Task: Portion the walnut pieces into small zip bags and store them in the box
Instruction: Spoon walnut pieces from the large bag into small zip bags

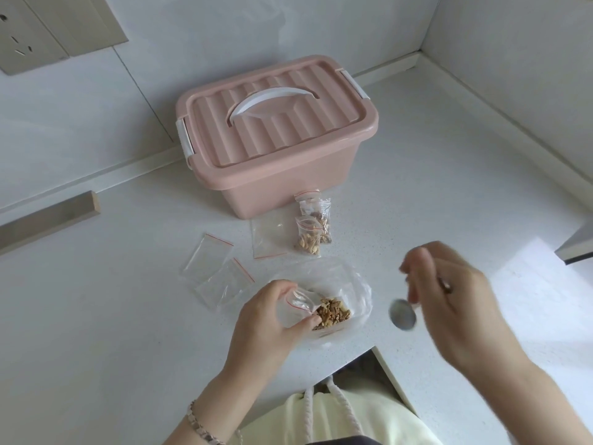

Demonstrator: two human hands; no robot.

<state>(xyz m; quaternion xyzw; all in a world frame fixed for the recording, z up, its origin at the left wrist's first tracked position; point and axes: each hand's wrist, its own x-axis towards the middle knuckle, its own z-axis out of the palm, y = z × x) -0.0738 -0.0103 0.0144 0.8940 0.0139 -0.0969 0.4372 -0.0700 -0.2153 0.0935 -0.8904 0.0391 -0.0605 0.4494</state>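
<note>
Left hand (266, 319) pinching zip bag (300, 299), right hand (455, 300) holding spoon (402, 316)

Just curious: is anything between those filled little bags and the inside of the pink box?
Yes: the pink plastic box has its ribbed lid closed on top. The filled clear zip bags lie just in front of it.

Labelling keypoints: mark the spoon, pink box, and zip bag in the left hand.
spoon (402, 316), head view, bowl.
pink box (288, 136), head view, ribbed lid.
small zip bag (305, 298), head view, clear wall near red seal.
</note>
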